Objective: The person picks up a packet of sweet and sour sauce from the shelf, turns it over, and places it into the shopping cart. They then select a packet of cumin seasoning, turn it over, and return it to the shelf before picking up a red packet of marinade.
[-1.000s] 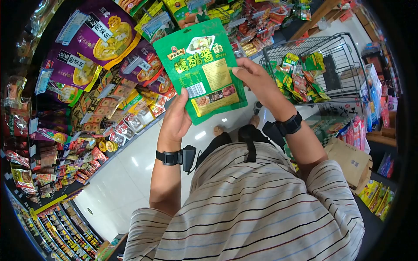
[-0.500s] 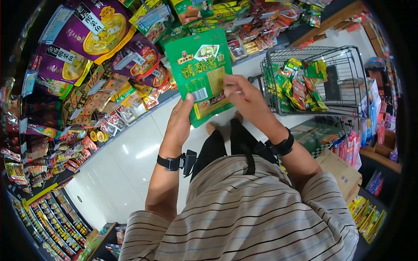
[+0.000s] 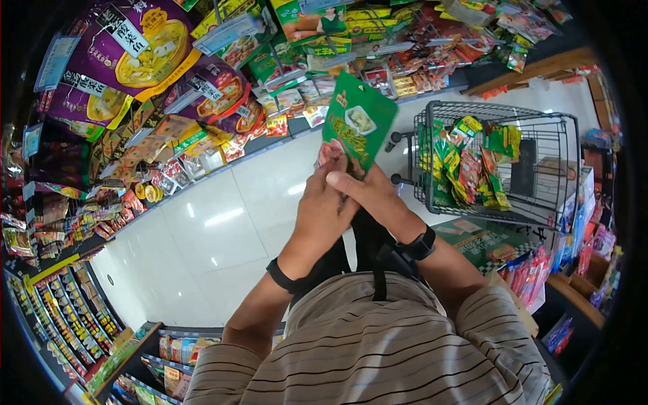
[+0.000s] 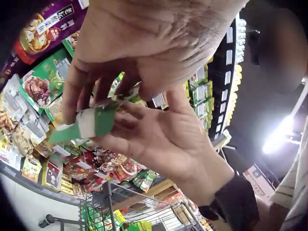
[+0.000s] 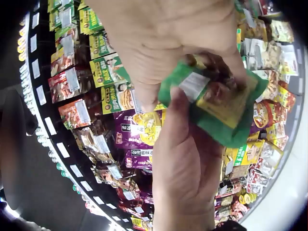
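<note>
A green seasoning pouch (image 3: 361, 121) with a dish picture stands tilted ahead of the person in the head view. My left hand (image 3: 322, 212) grips its lower part, fingers bent over it in the left wrist view. Close against it, my right hand (image 3: 378, 199) also holds the pouch's lower end, its thumb lying across the left hand's fingers. In the right wrist view, a white label and yellow panel show on the pouch (image 5: 226, 120), with the left thumb (image 5: 179, 108) on its edge. The hands cover the bottom of the pouch.
A wire shopping cart (image 3: 432, 202) holding several green and yellow packets stands to the right. Shelves of hanging packets run along the left and front, including large purple pouches (image 3: 145, 50). White floor tiles (image 3: 223, 216) lie between shelf and person. Pink packages (image 3: 530, 273) are at the far right.
The pouch has swung right and tilted, its barcode panel out of the head view. Both hands have come together at its lower end; the right moved down from its side edge.
</note>
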Available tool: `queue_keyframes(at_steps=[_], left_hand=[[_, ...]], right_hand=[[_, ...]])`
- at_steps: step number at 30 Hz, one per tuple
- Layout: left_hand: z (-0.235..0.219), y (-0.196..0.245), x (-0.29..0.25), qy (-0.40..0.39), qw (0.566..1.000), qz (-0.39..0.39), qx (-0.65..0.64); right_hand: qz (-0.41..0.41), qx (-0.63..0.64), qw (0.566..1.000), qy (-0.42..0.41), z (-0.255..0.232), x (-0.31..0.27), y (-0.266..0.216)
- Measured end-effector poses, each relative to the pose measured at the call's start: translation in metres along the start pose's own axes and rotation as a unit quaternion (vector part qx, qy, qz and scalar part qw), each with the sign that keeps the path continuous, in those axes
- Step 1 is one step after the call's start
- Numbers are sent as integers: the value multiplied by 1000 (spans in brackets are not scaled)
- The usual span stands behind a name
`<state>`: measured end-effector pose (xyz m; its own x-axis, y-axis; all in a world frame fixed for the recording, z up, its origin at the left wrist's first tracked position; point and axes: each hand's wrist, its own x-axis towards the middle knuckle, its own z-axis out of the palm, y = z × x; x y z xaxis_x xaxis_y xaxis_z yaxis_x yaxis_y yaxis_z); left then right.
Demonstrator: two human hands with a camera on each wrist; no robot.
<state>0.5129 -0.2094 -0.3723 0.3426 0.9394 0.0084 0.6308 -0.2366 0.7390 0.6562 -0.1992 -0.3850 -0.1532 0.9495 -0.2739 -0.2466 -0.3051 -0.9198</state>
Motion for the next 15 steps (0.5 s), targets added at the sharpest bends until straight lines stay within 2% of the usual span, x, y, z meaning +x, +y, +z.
queue_keyframes(at_steps=[1, 2, 4, 6, 7, 8, 9, 10, 11, 13, 15], left_hand=[[2, -1, 0, -12, 1000, 3, 4], [4, -2, 2, -23, 1000, 8, 9], [0, -3, 10, -44, 999, 9, -24], [-2, -19, 16, -37, 983, -84, -160], [-1, -31, 18, -33, 965, -130, -227], [4, -47, 19, 50, 978, -105, -172], [4, -55, 21, 73, 971, -130, -189], [3, -64, 26, 95, 962, -153, -207], [2, -72, 30, 117, 951, -176, -226], [-2, -76, 37, 48, 880, -242, -405], [-3, -76, 43, 0, 790, -292, -539]], right_hand=[[46, 48, 998, -7, -4, 2, 1], [72, 96, 992, 27, -7, 3, 4], [106, 125, 986, 40, -29, 8, 13], [113, 143, 982, 49, -38, 14, 16], [116, 104, 987, 22, -45, 17, 15], [119, 65, 991, -3, -54, 18, 14], [122, 26, 992, -29, -60, 19, 13], [142, 70, 987, -31, -60, 21, 12], [165, 57, 983, -47, -65, 24, 17], [215, 31, 973, -79, -74, 31, 29], [214, 18, 971, -106, -76, 40, 28]])
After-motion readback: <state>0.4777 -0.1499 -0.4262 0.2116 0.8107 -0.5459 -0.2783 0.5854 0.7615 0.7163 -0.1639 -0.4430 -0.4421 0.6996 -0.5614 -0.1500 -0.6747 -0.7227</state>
